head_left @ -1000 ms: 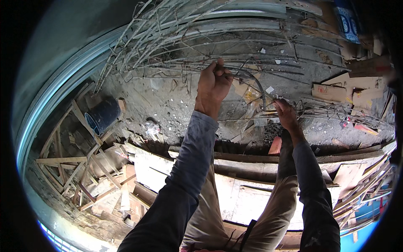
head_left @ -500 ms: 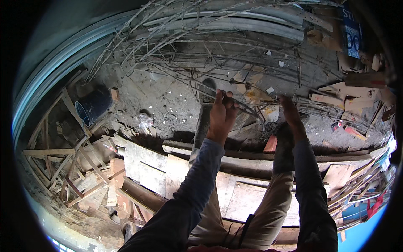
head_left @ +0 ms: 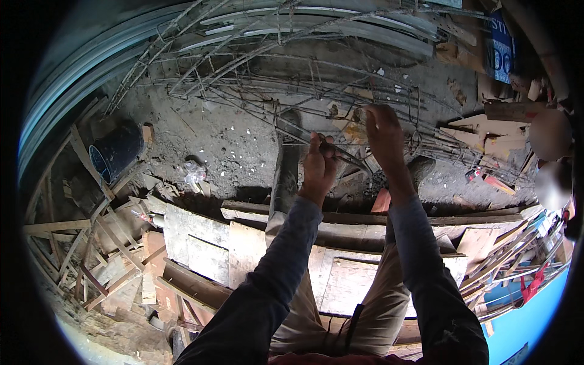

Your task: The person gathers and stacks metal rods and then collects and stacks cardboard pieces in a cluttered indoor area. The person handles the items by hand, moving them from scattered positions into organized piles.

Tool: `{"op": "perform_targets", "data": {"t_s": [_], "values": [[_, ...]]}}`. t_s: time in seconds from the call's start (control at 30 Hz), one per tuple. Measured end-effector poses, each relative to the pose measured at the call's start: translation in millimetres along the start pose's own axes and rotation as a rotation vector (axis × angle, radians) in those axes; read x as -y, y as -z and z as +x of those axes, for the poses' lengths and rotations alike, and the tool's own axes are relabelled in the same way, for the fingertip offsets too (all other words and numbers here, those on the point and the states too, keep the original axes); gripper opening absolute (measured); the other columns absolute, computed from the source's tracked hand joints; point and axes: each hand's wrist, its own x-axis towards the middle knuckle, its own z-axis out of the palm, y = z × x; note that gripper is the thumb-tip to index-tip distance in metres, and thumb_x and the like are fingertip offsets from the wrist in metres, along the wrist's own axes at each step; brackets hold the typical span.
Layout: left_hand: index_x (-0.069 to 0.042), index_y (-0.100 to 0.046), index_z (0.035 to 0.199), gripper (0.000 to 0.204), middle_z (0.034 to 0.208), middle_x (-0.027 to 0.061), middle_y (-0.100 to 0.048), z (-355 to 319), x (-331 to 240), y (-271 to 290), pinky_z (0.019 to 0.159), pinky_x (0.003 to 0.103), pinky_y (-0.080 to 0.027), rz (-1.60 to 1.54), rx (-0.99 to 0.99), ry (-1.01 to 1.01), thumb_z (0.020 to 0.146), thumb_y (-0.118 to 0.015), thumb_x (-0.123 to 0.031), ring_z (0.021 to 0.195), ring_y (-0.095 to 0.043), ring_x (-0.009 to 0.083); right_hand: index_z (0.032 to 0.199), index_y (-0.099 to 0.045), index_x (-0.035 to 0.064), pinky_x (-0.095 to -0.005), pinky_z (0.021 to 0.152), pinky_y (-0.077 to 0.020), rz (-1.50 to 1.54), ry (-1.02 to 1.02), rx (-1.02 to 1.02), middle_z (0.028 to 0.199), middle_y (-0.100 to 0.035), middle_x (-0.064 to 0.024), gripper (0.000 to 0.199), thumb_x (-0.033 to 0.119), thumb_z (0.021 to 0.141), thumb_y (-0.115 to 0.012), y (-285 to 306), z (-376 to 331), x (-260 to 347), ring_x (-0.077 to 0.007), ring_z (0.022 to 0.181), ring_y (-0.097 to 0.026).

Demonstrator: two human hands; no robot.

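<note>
A long cage of thin steel reinforcing bars [head_left: 243,103] stretches across the floor in front of me, tied crosswise with stirrups. My left hand [head_left: 320,169] is closed around dark steel bars [head_left: 351,159] that slant down to the right from the cage. Farther forward and to the right, my right hand [head_left: 385,135] reaches over the bars with its fingers bent together. Whatever those fingers pinch, if anything, is hidden. One dark boot [head_left: 285,176] stands below the left hand, while the other boot [head_left: 420,170] is partly behind my right forearm.
Wooden boards [head_left: 243,243] lie beneath my legs. A dark bucket [head_left: 118,152] rests on its side at the left, near a tangle of timber strips [head_left: 115,237]. Pale pipes [head_left: 79,79] curve along the far left. Cardboard pieces [head_left: 486,134] and stacked wood [head_left: 505,255] occupy the right.
My right hand has moved left and forward, from beside the bars to over them, and its fingers have bent. The left hand keeps its hold. The view has shifted slightly.
</note>
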Motion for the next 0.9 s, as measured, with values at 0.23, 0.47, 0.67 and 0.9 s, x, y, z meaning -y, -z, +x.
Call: {"op": "perform_targets", "data": {"t_s": [0.23,0.47,0.67,0.9], "values": [[-0.016,-0.060,0.100,0.029,0.088,0.0022,-0.068,4,3,6,0.069,0.034,-0.052,-0.072,-0.001,0.010,0.112,-0.049,-0.040,0.064,-0.057,0.0120,0.112,-0.068,0.0080,-0.0497,0.084,-0.0556,-0.426,0.032,0.564,0.109,-0.068,-0.0166,0.025,0.029,0.098,-0.066,-49,55,5,-0.0388,0.099,-0.068],[-0.018,-0.058,0.096,0.034,0.083,-0.0020,-0.062,20,16,10,0.064,0.033,-0.047,0.192,-0.269,0.063,0.110,-0.049,-0.047,0.063,-0.049,0.0109,0.099,-0.068,0.0080,-0.0500,0.077,-0.0567,-0.401,0.166,0.376,0.099,-0.067,-0.0161,0.024,0.032,0.098,-0.067,-24,99,13,-0.0376,0.095,-0.068],[-0.019,-0.058,0.096,0.036,0.083,-0.0037,-0.060,6,17,29,0.063,0.031,-0.046,0.119,-0.202,0.000,0.108,-0.053,-0.052,0.062,-0.047,0.0092,0.095,-0.067,0.0116,-0.0444,0.076,-0.0595,-0.544,0.431,0.255,0.095,-0.063,-0.0087,0.020,0.031,0.094,-0.072,-14,135,3,-0.0303,0.095,-0.067],[-0.020,-0.056,0.089,0.041,0.077,-0.0052,-0.055,-25,-6,25,0.063,0.030,-0.042,0.082,-0.111,0.026,0.104,-0.058,-0.058,0.061,-0.044,0.0074,0.105,-0.073,0.0116,-0.0443,0.083,-0.0596,-0.687,0.130,0.433,0.101,-0.068,-0.0118,0.018,0.027,0.098,-0.067,-61,105,-28,-0.0317,0.098,-0.068]]}}
